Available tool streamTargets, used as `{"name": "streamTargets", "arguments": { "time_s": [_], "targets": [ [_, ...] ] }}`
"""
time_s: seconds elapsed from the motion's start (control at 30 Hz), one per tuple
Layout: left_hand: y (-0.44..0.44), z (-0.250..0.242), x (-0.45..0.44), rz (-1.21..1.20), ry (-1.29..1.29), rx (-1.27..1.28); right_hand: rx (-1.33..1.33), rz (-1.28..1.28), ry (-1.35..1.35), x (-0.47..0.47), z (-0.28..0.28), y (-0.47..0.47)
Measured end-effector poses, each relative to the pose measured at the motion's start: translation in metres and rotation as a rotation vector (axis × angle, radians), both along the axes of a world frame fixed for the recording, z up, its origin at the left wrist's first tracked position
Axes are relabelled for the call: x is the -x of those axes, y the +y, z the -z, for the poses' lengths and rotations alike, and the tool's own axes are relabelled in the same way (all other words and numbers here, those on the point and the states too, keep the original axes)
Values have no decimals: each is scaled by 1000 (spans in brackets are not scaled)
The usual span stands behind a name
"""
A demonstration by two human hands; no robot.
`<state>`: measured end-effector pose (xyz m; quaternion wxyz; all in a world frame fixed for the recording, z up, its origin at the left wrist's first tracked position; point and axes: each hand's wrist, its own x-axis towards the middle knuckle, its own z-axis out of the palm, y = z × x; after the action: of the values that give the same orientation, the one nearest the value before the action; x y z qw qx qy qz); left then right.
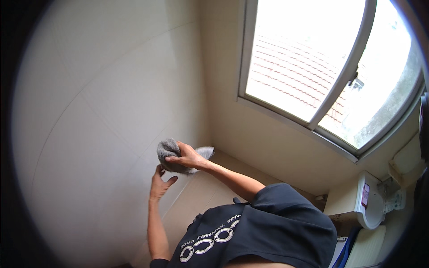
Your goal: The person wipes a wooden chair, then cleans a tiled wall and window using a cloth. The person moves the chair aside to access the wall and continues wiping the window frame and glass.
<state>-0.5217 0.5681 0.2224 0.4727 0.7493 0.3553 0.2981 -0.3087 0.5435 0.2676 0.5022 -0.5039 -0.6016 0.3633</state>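
My right hand grips a bunched grey cloth with a fuzzy, towel-like surface. Part of the cloth hangs below the palm, and a paler end sticks out beyond the wrist. Just below the bundle is my left hand, its thumb and fingers spread and nothing held in it. Its fingertips come close to the cloth's lower edge; whether they touch it I cannot tell. Both hands are in front of a pale, smooth wall marked by thin seam lines.
A metal-framed sliding window is in the adjoining wall, with a tiled roof outside. At the right, a phone lies on the rim of a white washbasin. Beige floor shows below my hands.
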Motion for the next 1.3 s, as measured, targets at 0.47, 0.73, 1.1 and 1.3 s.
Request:
{"name": "streamTargets", "arguments": {
  "time_s": [0.47,0.73,1.1,1.3],
  "targets": [
    [-3,3,-127,-139,-515,384,-123,692,-43,-106,58,-103],
    [-21,-52,-177,264,100,-301,318,-187,1355,-75,86,-77],
    [23,-226,-126,506,-504,-472,380,-519,1703,-81,46,32],
    [9,-305,-48,729,-915,-326,-18,248,846,-92,-9,129]
  ]
}}
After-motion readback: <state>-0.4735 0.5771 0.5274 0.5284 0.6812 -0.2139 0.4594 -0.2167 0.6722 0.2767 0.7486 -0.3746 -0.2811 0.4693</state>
